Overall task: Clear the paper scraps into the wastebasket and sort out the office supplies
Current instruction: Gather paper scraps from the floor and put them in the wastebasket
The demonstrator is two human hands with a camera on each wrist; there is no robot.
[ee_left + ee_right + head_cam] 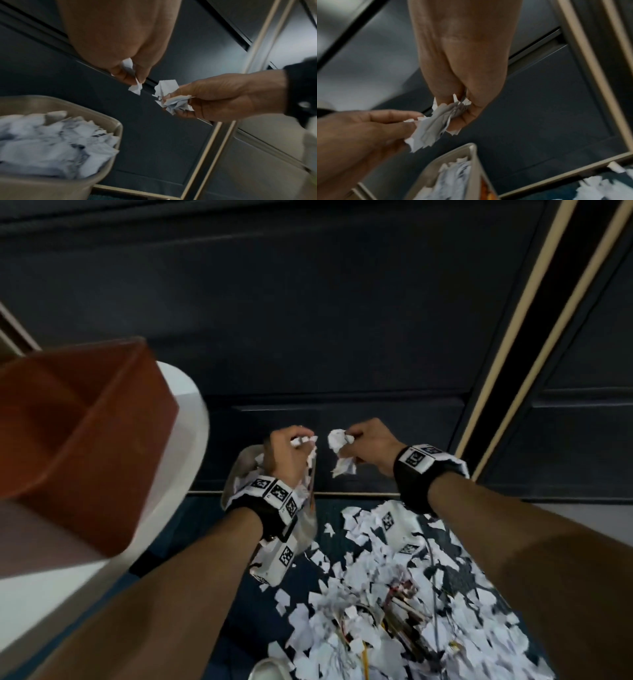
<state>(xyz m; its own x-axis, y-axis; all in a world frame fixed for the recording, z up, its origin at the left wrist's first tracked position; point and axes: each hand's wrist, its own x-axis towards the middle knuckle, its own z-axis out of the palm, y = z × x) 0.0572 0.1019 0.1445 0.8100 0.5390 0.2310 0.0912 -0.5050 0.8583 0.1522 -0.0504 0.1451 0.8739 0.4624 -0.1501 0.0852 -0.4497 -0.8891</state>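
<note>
Both hands hang side by side over the beige wastebasket [118,129], which holds several white scraps. My left hand [298,447] grips a bunch of torn paper scraps [303,441], and the basket shows only partly behind it in the head view. My right hand [346,444] grips another crumpled bunch of scraps [342,465]. The two bunches are a short way apart. A large heap of white scraps [387,563] lies on the dark blue surface below my right arm, with pencils and coloured supplies [400,597] half buried in it.
A red-brown box [85,422] stands on a white rounded surface [186,419] at the left. Dark panels with a pale trim strip [513,337] fill the background. A pale rounded object [270,669] sits at the bottom edge.
</note>
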